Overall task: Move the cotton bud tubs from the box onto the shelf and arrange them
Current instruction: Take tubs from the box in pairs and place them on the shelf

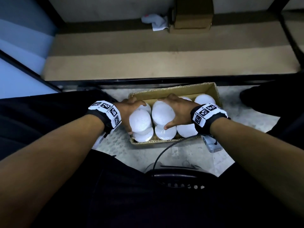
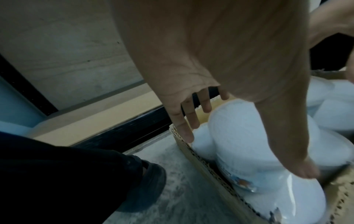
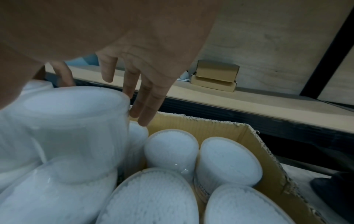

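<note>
An open cardboard box (image 1: 212, 90) sits on the floor in front of the low wooden shelf (image 1: 148, 63). Several round white cotton bud tubs (image 1: 204, 99) stand packed in it. My left hand (image 1: 127, 112) grips one tub (image 1: 139, 120) at the box's left end, thumb on the near side and fingers over the far side. My right hand (image 1: 179, 111) grips a second tub (image 1: 162, 113) beside it in the same way. Both held tubs sit higher than the others. The wrist views show the left tub (image 2: 239, 136) and the right tub (image 3: 72, 121) between thumb and fingers.
A small brown cardboard box (image 1: 192, 15) and a crumpled white cloth (image 1: 156, 22) lie at the shelf's back. A black metal rail (image 1: 148, 81) edges the shelf front. My dark-trousered legs flank the box, a shoe (image 1: 250, 96) at the right. A black cable (image 1: 164, 150) hangs near me.
</note>
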Tool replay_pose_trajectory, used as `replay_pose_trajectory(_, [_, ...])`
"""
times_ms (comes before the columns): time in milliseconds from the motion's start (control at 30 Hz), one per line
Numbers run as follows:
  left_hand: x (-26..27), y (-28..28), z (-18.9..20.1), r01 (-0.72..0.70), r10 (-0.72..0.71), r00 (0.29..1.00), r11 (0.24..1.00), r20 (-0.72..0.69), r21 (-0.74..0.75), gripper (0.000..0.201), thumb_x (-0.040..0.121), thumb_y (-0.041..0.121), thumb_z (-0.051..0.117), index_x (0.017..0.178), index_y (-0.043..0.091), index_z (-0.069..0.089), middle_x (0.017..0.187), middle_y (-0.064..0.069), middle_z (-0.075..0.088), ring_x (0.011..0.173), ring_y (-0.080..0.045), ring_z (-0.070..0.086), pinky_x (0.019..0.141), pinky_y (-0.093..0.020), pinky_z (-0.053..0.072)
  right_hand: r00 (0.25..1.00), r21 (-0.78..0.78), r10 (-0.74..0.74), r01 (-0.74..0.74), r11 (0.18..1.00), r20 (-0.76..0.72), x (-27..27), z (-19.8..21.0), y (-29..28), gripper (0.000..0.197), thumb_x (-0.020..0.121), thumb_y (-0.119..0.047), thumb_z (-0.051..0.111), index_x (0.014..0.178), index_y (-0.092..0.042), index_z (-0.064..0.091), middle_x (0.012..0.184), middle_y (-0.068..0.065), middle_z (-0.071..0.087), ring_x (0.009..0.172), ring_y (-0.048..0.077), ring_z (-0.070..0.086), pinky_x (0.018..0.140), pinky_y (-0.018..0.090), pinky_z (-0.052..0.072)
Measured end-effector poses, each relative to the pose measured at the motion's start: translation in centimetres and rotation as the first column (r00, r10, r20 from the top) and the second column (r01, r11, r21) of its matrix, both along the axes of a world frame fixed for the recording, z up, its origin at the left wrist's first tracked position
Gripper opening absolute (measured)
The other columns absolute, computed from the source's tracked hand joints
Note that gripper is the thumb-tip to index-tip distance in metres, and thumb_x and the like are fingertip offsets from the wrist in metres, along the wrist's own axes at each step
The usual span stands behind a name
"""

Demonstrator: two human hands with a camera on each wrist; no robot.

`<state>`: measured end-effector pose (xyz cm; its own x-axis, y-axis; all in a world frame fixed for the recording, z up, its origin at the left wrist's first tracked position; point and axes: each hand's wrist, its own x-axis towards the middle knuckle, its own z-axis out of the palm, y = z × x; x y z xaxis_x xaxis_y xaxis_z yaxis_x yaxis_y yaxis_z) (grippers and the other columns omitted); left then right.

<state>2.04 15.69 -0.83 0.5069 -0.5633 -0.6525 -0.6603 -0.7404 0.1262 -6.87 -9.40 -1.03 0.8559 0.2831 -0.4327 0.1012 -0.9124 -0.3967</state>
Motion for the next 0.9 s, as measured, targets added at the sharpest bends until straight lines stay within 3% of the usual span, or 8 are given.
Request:
replay_pose_trajectory(67, [-0.5,-0.3,-0.2,0.03,-0.03,1.0,1.0,0.006,-0.001,0.133,0.043,0.047,0.093,0.144,0.035,0.007,0.148,-0.006,0.02,0.136,-0.032,0.034,0.106,-0.049,0.041,1.0,-0.008,0.005,-0.005,1.0,0.007,-0.1,-0.5,0.0,0.118,0.062,-0.062,0.082,0.155,-0.029,0.017,0.151,0.002,0.03,0.139,0.022,0.037,0.111,0.034,0.037])
replay_pose_trajectory(200, [-1.1,-0.8,-0.5,0.082,-0.082,0.997,0.996,0.001,-0.038,0.125,0.037,0.055,0.087,0.133,0.042,0.008,0.144,-0.003,0.021,0.133,-0.034,0.034,0.103,-0.051,0.043,1.0,-0.036,0.015,-0.014,0.999,0.027,-0.2,-1.3,-0.1,0.117,0.061,-0.063,0.082,0.154,-0.03,0.018,0.149,0.0,0.03,0.134,0.024,0.043,0.106,0.04,0.043])
replay_pose_trajectory(400, [-1.7,-0.9,-0.8,0.137,-0.136,0.989,0.991,0.061,-0.001,0.122,0.042,0.051,0.088,0.138,0.029,0.017,0.136,-0.003,0.022,0.128,-0.036,0.035,0.101,-0.049,0.044,0.998,-0.032,0.023,-0.021,0.999,0.066,-0.2,-1.8,-0.1,0.111,0.065,-0.062,0.079,0.154,-0.029,0.022,0.15,0.001,0.029,0.131,0.027,0.046,0.105,0.04,0.043])
replay_pose_trajectory(633, [-1.6,-1.0,-0.5,0.116,-0.112,0.993,0.987,0.042,-0.107,0.108,0.051,0.038,0.089,0.14,0.022,0.031,0.135,-0.006,0.029,0.124,-0.036,0.04,0.101,-0.046,0.044,0.998,0.0,-0.006,0.006,1.0,0.063,-0.2,-1.8,0.0,0.108,0.068,-0.057,0.079,0.154,-0.024,0.023,0.149,0.003,0.028,0.13,0.028,0.047,0.109,0.037,0.04])
replay_pose_trajectory(767, [-1.4,-1.3,-0.1,0.108,-0.105,0.994,0.983,0.031,-0.148,0.103,0.055,0.037,0.089,0.14,0.03,0.031,0.136,0.001,0.027,0.129,-0.031,0.036,0.1,-0.047,0.046,0.997,-0.001,-0.046,0.046,0.999,0.065,-0.1,-1.4,-0.4,0.104,0.069,-0.055,0.079,0.153,-0.026,0.025,0.148,0.0,0.028,0.132,0.027,0.045,0.107,0.035,0.04])
replay_pose_trajectory(900, [-0.9,-2.0,0.6,0.11,-0.109,0.994,0.979,0.011,-0.171,0.103,0.063,0.034,0.087,0.146,0.037,0.027,0.14,0.001,0.024,0.132,-0.028,0.03,0.104,-0.042,0.042,0.993,0.021,-0.086,0.085,0.996,0.074,0.3,-0.9,-1.1,0.103,0.067,-0.056,0.08,0.151,-0.029,0.028,0.146,0.0,0.03,0.134,0.027,0.041,0.109,0.042,0.041])
